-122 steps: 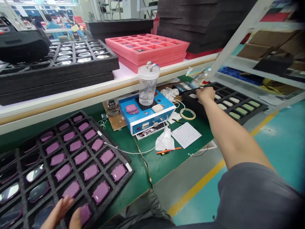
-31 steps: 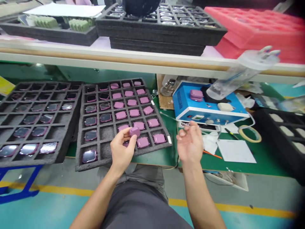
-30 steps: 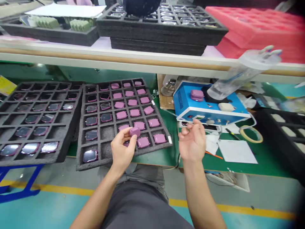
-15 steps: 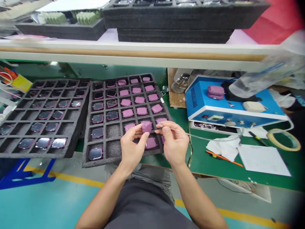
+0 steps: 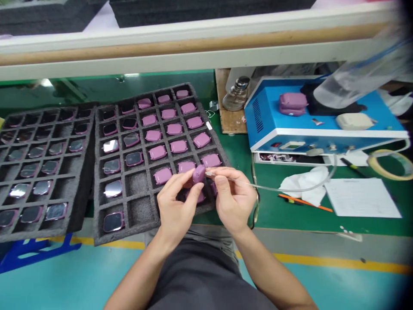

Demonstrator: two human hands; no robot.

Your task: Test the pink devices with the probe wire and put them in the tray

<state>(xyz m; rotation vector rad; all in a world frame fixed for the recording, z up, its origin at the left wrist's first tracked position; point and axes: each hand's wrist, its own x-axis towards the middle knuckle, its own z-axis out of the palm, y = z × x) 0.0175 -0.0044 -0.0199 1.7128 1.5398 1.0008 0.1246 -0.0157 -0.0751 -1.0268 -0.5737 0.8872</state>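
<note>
My left hand pinches a purple watch case between thumb and fingers, tilted so its narrow side shows. In my right hand is the thin tip of a clear tube, pointed at the case's right side. Whether the tip touches the case, I cannot tell. Both hands are above the near right part of a dark foam tray. Its compartments hold purple watch cases, some lying back up and others with dark screens showing, such as the watch at the near left.
A second foam tray with dark-screened watches stands at the left. On the right is a blue machine with two stacked purple cases on top. Nearby lie tissue, paper and a tape roll. A shelf edge crosses above.
The watch case has turned in my left hand, from a broad face to its narrow side. The tube tip is now closer to it. My view has shifted, so the trays appear farther left.
</note>
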